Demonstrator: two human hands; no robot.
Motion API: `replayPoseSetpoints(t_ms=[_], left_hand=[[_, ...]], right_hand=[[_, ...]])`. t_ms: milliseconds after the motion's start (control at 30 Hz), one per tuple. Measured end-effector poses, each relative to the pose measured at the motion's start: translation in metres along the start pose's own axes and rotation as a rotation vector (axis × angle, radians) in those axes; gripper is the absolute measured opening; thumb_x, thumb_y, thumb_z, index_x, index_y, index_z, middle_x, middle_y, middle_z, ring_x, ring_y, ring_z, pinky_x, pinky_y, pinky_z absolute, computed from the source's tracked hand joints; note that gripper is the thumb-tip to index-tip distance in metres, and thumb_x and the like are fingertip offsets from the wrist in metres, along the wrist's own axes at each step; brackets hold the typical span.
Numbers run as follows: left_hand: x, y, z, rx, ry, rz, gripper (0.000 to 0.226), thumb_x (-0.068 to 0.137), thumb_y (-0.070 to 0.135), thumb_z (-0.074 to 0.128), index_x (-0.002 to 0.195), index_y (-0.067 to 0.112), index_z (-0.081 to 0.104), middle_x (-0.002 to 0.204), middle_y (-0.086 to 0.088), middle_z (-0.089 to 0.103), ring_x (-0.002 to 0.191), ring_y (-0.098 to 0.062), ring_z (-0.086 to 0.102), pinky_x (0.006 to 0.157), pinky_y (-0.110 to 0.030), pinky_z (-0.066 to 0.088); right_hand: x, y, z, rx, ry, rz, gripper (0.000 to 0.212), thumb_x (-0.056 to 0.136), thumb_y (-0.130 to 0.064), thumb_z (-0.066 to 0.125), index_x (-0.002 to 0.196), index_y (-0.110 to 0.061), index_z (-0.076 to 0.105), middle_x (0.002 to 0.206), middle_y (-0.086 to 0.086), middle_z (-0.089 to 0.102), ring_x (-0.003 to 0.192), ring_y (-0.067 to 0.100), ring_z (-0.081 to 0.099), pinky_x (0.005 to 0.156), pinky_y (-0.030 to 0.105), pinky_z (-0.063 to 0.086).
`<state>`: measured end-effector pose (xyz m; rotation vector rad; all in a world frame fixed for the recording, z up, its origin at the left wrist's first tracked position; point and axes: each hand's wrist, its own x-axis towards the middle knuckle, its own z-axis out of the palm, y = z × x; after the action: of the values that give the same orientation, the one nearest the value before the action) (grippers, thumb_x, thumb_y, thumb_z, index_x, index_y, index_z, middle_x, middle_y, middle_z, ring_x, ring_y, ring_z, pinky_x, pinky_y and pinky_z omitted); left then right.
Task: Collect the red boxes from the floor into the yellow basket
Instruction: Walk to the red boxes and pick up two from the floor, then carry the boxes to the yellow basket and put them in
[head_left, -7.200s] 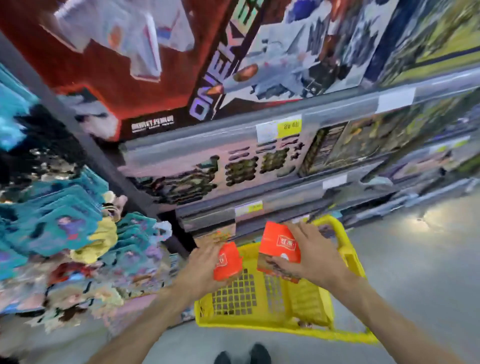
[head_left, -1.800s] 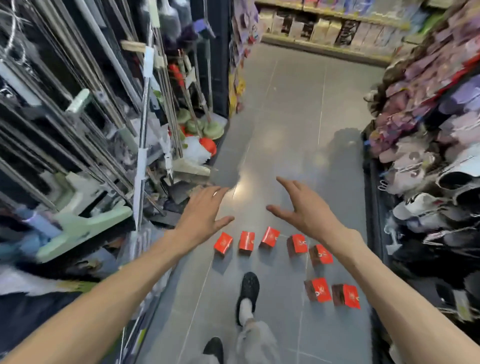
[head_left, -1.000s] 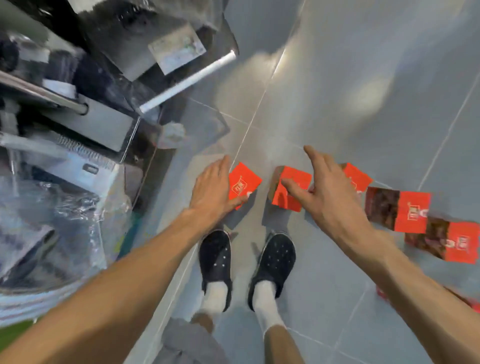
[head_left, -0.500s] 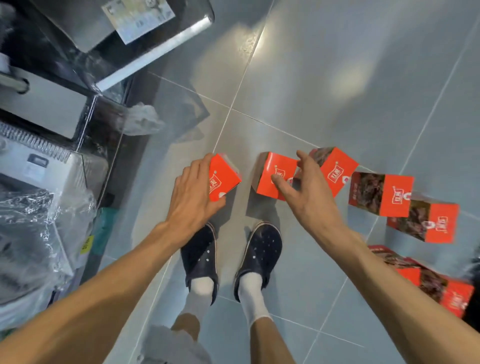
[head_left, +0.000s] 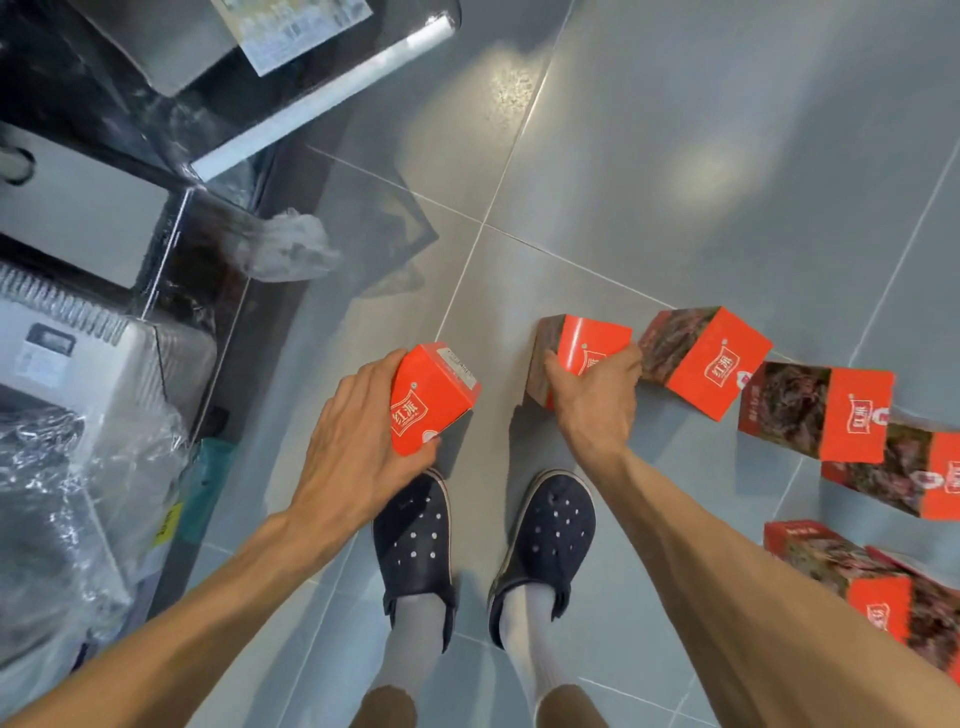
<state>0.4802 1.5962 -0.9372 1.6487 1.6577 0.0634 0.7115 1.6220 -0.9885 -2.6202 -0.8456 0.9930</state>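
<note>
1. Near, the left hand (head_left: 358, 441) grips one red box (head_left: 431, 397), tilted, likely for lifting.
2. The right hand (head_left: 592, 405) clasps a second box (head_left: 576, 345) on the floor (head_left: 727, 156).
3. Five other boxes (head_left: 706, 358) trail right; the yellow basket is out of view.

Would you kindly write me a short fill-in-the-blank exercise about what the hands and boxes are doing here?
1. The left hand grips a box coloured ____.
2. The right hand grips the ____ beside it.
3. The other boxes lie on the ____.
4. Both shoes are dark ____.

Missing words: red; box; floor; blue
</note>
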Motion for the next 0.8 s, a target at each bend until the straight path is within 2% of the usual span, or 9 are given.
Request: replayPoseSetpoints(t_ms=[133,267,333,400,433,500,600,700,800], left_hand=[[-0.006,0.019,-0.021,-0.001,0.012,-0.01,0.084,0.073,0.054,0.069,0.144,0.029,0.031,0.129,0.002,0.052,0.107,-0.019,0.051,0.085,-0.038,0.044],[-0.032,0.074,-0.105,-0.024,0.088,0.018,0.085,0.075,0.049,0.074,0.145,0.032,0.03,0.124,0.007,0.052,0.105,-0.016,0.048,0.086,-0.04,0.044],[-0.042,0.097,-0.14,-0.02,0.115,0.036,0.086,0.078,0.05,0.074,0.148,0.031,0.028,0.123,0.008,0.051,0.105,-0.015,0.048,0.086,-0.041,0.045],[-0.068,0.147,-0.224,-0.015,0.183,0.063,0.09,0.078,0.055,0.072,0.15,0.028,0.025,0.127,0.005,0.049,0.108,-0.018,0.048,0.088,-0.042,0.045],[-0.069,0.149,-0.221,0.011,0.186,0.083,0.09,0.079,0.056,0.07,0.151,0.027,0.025,0.128,0.004,0.049,0.109,-0.019,0.047,0.089,-0.042,0.044],[-0.104,0.2,-0.313,-0.008,0.267,0.118,0.09,0.08,0.059,0.067,0.152,0.028,0.023,0.129,0.007,0.048,0.11,-0.016,0.046,0.089,-0.038,0.043],[-0.149,0.25,-0.4,-0.009,0.3,0.137,0.092,0.079,0.062,0.062,0.154,0.028,0.021,0.126,0.007,0.047,0.108,-0.017,0.045,0.088,-0.037,0.042],[-0.186,0.282,-0.467,0.007,0.346,0.156,0.094,0.076,0.061,0.061,0.154,0.021,0.026,0.124,0.001,0.049,0.109,-0.021,0.045,0.093,-0.041,0.042],[-0.242,0.315,-0.534,0.003,0.439,0.173,0.091,0.076,0.06,0.063,0.152,0.023,0.029,0.124,0.001,0.049,0.113,-0.023,0.045,0.097,-0.042,0.041]], right_hand=[[-0.015,-0.012,-0.04,-0.061,-0.074,-0.195,0.081,0.07,-0.075,0.063,0.129,-0.025,0.038,0.11,0.001,0.057,0.097,0.026,0.059,0.083,0.046,0.052],[-0.056,-0.087,-0.141,-0.086,-0.124,-0.451,0.065,0.073,-0.074,0.063,0.119,-0.034,0.042,0.099,-0.006,0.057,0.086,0.019,0.057,0.073,0.047,0.053],[-0.075,-0.119,-0.187,-0.152,-0.161,-0.502,0.072,0.073,-0.076,0.06,0.13,-0.037,0.039,0.101,-0.007,0.055,0.087,0.018,0.055,0.075,0.045,0.051],[-0.117,-0.19,-0.266,-0.175,-0.181,-0.622,0.078,0.071,-0.077,0.057,0.136,-0.039,0.036,0.102,-0.007,0.052,0.089,0.018,0.053,0.077,0.044,0.05],[-0.118,-0.188,-0.274,-0.194,-0.181,-0.626,0.079,0.071,-0.075,0.06,0.137,-0.039,0.036,0.102,-0.007,0.052,0.09,0.018,0.053,0.078,0.044,0.05],[-0.169,-0.257,-0.352,-0.201,-0.171,-0.736,0.08,0.071,-0.07,0.066,0.138,-0.039,0.036,0.1,-0.008,0.052,0.089,0.018,0.053,0.078,0.045,0.051],[-0.228,-0.313,-0.435,-0.197,-0.166,-0.836,0.088,0.071,-0.073,0.067,0.144,-0.038,0.032,0.105,-0.007,0.055,0.093,0.018,0.056,0.081,0.043,0.051],[-0.281,-0.362,-0.495,-0.163,-0.15,-0.926,0.1,0.065,-0.088,0.054,0.146,-0.034,0.034,0.117,-0.003,0.06,0.103,0.02,0.058,0.086,0.04,0.05],[-0.346,-0.405,-0.55,-0.137,-0.147,-1.042,0.107,0.059,-0.098,0.042,0.143,-0.031,0.039,0.108,-0.002,0.06,0.097,0.019,0.058,0.082,0.037,0.049]])
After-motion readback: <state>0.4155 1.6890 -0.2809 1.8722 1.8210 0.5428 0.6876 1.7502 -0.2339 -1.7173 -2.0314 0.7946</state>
